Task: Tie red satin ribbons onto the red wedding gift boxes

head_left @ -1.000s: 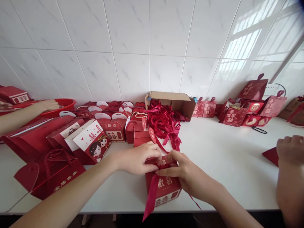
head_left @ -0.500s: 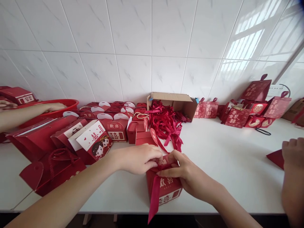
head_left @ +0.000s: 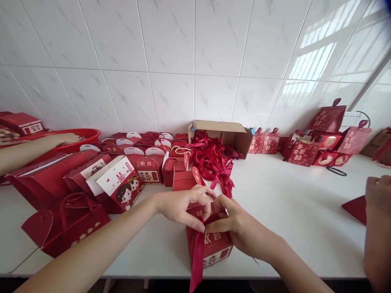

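Note:
In front of me on the white table stands a red gift box (head_left: 214, 245) with gold and white Chinese characters on its front. A dark pink ribbon (head_left: 198, 258) crosses its top, and one end hangs over the front past the table edge. My left hand (head_left: 186, 207) is closed, thumb and curled fingers pinching the ribbon at the box top. My right hand (head_left: 241, 224) is closed too, its index finger and thumb on the ribbon beside the left thumb. The knot area is partly hidden by my fingers.
A cardboard box (head_left: 220, 125) spills a pile of ribbons (head_left: 210, 158) behind. Finished-looking red boxes (head_left: 149, 171) and bags (head_left: 82, 228) crowd the left; more boxes (head_left: 305, 152) stack at right. Another person's arm (head_left: 39, 144) reaches over a red basin (head_left: 94, 134); a hand (head_left: 378, 199) shows far right.
My left hand has turned, bringing its thumb down and right to meet my right fingertips at the ribbon. The right hand and the box have barely moved.

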A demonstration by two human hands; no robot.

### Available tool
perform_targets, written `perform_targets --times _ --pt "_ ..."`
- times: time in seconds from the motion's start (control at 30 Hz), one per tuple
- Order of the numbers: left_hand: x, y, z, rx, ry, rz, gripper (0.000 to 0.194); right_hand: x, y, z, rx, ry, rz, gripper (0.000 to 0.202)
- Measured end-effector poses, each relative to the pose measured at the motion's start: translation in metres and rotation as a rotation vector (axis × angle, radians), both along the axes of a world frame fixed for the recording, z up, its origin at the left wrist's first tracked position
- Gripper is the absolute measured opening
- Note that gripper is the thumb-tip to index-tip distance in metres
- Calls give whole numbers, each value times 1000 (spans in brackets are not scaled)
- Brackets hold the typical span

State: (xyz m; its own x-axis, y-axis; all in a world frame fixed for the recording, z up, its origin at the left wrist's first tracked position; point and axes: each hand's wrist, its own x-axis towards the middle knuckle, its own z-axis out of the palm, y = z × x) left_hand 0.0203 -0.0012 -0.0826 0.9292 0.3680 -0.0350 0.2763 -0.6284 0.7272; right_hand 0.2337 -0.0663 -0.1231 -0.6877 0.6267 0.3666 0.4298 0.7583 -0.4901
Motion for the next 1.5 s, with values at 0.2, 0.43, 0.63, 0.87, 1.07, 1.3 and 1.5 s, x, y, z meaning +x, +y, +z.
perform_targets --times 0.2,0.43,0.63,0.87,1.07,1.3,1.5 --pt "0 0 6 129 61 71 17 3 1 -5 -92 5 1 45" --pt "7 -10 17 246 105 106 15 4 2 -6 -94 40 17 47" --pt "0 -9 11 230 76 160 26 4 3 -4 -101 63 32 46" --pt "0 -22 0 228 -53 325 20 8 3 -7 -42 176 41 41" --pt "5 -37 -15 6 -168 472 16 11 3 -10 -98 295 -259 26" --pt "4 -37 -23 -48 -220 500 14 13 5 -6 -253 212 -342 15" --pt "4 -38 -26 -137 -271 509 15 6 4 -3 -352 371 -320 15"
